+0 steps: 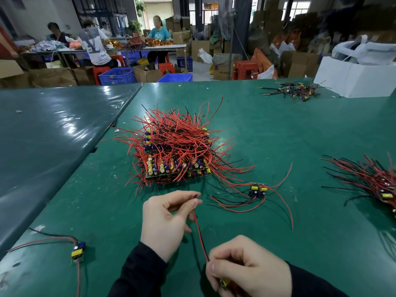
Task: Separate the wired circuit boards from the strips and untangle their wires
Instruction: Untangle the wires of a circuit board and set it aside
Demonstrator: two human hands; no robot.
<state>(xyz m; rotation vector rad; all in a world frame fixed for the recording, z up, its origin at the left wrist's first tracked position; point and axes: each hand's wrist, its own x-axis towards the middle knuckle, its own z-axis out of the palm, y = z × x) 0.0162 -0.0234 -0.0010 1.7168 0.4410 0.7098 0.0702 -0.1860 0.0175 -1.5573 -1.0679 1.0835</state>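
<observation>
Now wires (200,234) stretched between both grips

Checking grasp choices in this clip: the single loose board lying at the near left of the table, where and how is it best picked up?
Grip the single board by its short body, thumb and finger across the yellow part, coming from above. Its wires trail away to the left and toward the near edge, so pulling those would likely drag it; the body stands proud of the green table.

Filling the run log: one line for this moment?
left hand: pinches wire end | right hand: grips board | wire taut between hands
</observation>
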